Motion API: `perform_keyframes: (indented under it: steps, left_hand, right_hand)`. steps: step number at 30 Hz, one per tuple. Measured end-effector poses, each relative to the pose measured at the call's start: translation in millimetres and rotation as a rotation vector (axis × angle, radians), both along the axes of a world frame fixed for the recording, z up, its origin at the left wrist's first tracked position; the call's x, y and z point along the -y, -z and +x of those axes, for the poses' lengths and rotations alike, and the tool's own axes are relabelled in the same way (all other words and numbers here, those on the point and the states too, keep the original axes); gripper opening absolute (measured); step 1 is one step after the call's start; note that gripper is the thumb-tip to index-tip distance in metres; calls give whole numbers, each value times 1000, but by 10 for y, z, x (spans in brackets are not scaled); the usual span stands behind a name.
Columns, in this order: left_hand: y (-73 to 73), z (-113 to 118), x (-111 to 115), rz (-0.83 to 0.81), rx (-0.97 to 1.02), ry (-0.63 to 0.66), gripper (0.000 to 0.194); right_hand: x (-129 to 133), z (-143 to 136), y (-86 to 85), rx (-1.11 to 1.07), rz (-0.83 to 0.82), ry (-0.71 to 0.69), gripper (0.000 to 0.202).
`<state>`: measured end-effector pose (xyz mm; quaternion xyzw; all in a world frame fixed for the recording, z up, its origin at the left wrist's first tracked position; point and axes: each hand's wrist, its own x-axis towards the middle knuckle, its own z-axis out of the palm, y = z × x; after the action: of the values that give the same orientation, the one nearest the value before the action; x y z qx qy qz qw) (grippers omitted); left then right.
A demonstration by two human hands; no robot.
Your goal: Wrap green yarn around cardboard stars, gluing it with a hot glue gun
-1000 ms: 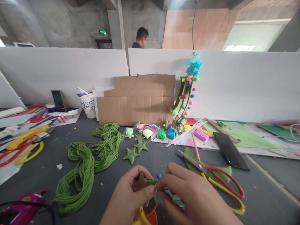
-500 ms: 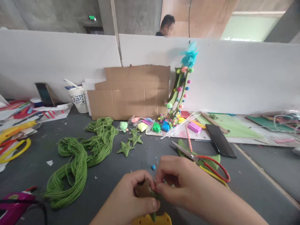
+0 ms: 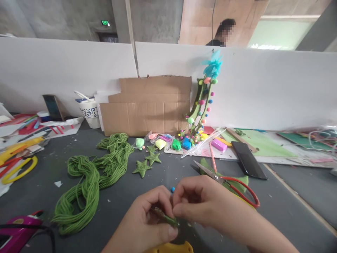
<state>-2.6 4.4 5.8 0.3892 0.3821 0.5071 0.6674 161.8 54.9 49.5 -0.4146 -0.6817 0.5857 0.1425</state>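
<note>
Curled in at lower center with the left hand (image 3: 147, 218), thumb below and fingers above, pinching a small green piece (image 3: 170, 220) (largely covered, outline hard to make out). Stretched in from lower right with the right hand (image 3: 197, 198), knuckles arched, fingertips drawn near the thumb beside it; cannot tell if pinching anything. Just beyond: 1 blue ball (image 3: 172, 189). Cut off by the bottom edge: a yellow object (image 3: 173, 248).

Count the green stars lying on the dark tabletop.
3: the front star, the middle star behind it to the right, and the partly covered back star beyond. The left hand holds a green piece of unclear shape; more may be hidden.
</note>
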Motion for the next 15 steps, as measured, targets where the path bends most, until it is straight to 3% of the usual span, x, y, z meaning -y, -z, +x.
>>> perform_keyframes:
  steps: [5, 15]
  left_hand:
    - [-35, -29, 16, 5, 51, -61, 13]
    - [-56, -50, 3, -231, 208, -168, 18]
  right_hand:
    - [-33, -82, 40, -56, -36, 57, 9]
    - [86, -242, 40, 78, 319, 111, 15]
